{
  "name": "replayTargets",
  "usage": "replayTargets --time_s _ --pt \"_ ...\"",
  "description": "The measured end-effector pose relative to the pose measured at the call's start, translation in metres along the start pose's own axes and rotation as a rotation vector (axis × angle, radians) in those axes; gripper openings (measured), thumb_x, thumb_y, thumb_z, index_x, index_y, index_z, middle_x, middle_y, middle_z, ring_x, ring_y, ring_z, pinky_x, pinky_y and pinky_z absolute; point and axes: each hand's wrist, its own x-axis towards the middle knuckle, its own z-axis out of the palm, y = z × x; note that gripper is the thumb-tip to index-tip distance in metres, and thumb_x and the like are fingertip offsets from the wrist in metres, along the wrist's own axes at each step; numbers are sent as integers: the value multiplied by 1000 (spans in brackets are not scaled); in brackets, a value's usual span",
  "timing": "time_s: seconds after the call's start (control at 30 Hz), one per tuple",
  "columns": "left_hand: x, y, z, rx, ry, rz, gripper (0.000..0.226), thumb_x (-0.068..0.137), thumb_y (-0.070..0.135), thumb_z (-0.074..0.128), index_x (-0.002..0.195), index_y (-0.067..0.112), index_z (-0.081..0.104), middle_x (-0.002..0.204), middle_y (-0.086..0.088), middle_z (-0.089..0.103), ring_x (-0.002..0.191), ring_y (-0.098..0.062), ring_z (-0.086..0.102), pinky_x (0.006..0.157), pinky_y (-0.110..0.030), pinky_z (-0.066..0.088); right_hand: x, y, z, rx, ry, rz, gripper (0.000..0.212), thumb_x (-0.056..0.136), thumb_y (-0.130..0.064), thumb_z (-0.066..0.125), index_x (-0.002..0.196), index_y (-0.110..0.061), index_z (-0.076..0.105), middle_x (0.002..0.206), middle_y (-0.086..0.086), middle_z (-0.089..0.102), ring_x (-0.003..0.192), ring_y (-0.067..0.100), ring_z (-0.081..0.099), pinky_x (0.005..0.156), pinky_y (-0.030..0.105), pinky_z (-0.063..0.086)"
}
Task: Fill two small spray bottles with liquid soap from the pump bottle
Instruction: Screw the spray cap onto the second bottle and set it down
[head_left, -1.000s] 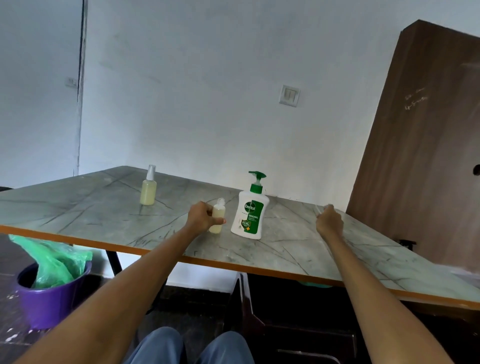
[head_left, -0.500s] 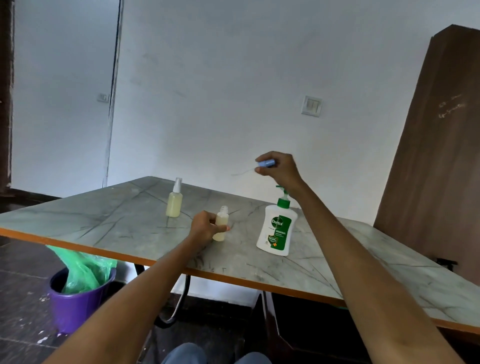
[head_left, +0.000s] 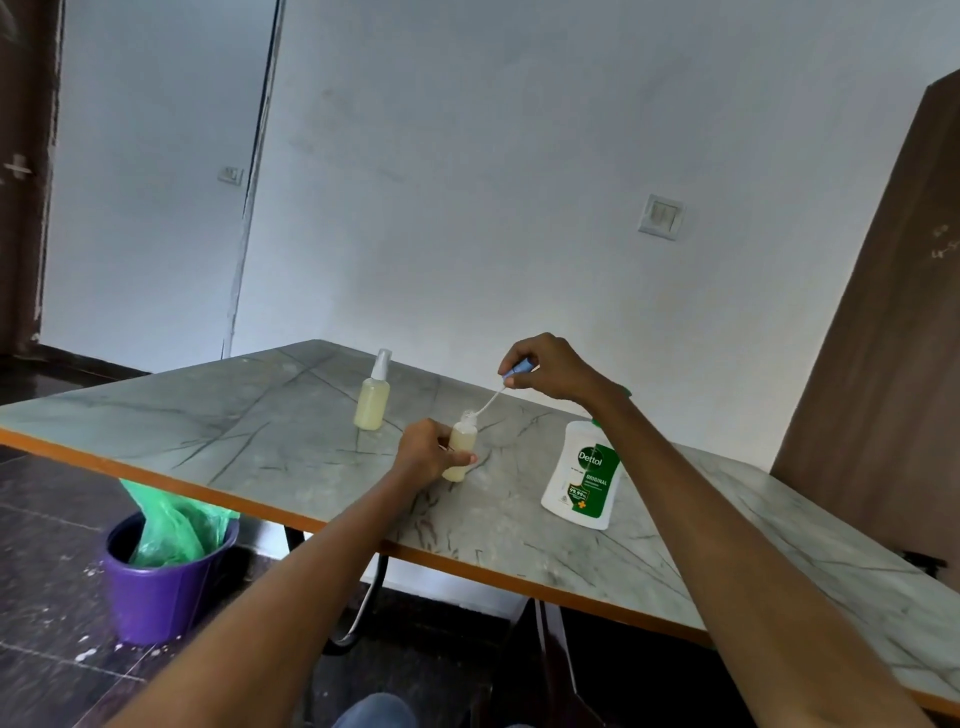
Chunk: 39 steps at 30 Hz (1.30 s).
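A: While the left hand grips the open spray bottle upright on the tabletop, where does the sprayer go?

B: Straight back in, I'd judge. The right hand pinches the blue spray head just above and to the right of the bottle, and its thin dip tube slants down with the tip right at the bottle's mouth

A: So what makes this step go well?

B: Keep the bottle steady and vertical, let the tube tip enter the neck first, then bring the head over until it stands in line with the bottle before screwing. A tilted head would likely cross-thread, and the flexible tube could bend against the rim

A: And the soap?

B: Pale yellow liquid shows in the held bottle, nearly to the shoulder. The second spray bottle stands capped further back on the left, also holding yellowish liquid. The pump bottle stands to the right, partly behind the right forearm, touched by neither hand

A: Anything to watch?

B: Go gently, so the tube doesn't flick soap drops out
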Motion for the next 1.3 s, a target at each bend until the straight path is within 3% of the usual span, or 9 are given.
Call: replayTargets --time_s 0.17,0.3,0.63,0.83,0.97,1.07,1.13,1.23,1.3 --pt "1 0 0 37 -4 12 47 73 29 76 108 -1 65 104 -12 66 80 -13 52 58 -15 34 4 -7 4 -42 -52 -2 20 75 3 72 95 2 71 104 16 69 87 12 56 65 4 40" --pt "0 3 -4 66 -23 21 42 74 28 75 100 -4 67 84 -7 58 70 -12 48 50 -13 29 3 -15 24 -55 -106 -23 26 70 9 73 95 3 71 105 14 69 90 13 57 66 4 40" --pt "1 -1 -3 94 -15 37 41 73 30 76 93 -5 66 79 -6 54 72 -15 47 51 -15 27 15 -14 49 -101 -221 6 29 72 9 72 101 2 71 107 16 67 80 9 53 59 1 37" --pt "1 -1 -4 89 -21 32 42 72 31 76 90 -6 66 77 -6 52 70 -16 46 51 -16 27 21 -16 48 -123 -252 17 24 73 3 73 98 3 71 85 12 59 77 16 53 57 11 37" --pt "2 -3 -3 102 -24 40 36 73 30 76 87 -2 67 69 -3 50 62 -13 43 51 -16 28 25 -12 59 -154 -231 128 30 79 -20 74 81 10 67 70 12 64 43 5 55 52 15 43" --pt "3 -2 -2 103 -29 32 30 73 30 76 77 4 62 60 2 43 54 -9 37 52 -17 27 25 -12 66 -226 -185 158 42 82 -32 70 54 -7 51 52 2 53 39 6 49 49 14 36" --pt "2 -2 -3 100 -28 37 32 73 29 76 82 0 65 61 2 43 54 -8 36 51 -17 26 25 -15 61 -205 -199 147 37 80 -32 73 62 -3 57 61 4 52 55 14 52 50 15 36" --pt "1 -1 -5 110 -31 37 41 73 30 76 90 -6 66 69 -3 49 63 -13 44 51 -18 26 21 -19 47 10 -293 120 32 77 -5 73 106 4 64 102 14 64 91 21 60 70 23 52" --pt "1 0 -6 112 -44 32 43 73 32 76 91 -6 66 76 -7 51 71 -18 46 52 -19 27 18 -17 43 15 -316 73 30 76 8 69 105 5 67 110 19 66 90 18 59 76 23 50"
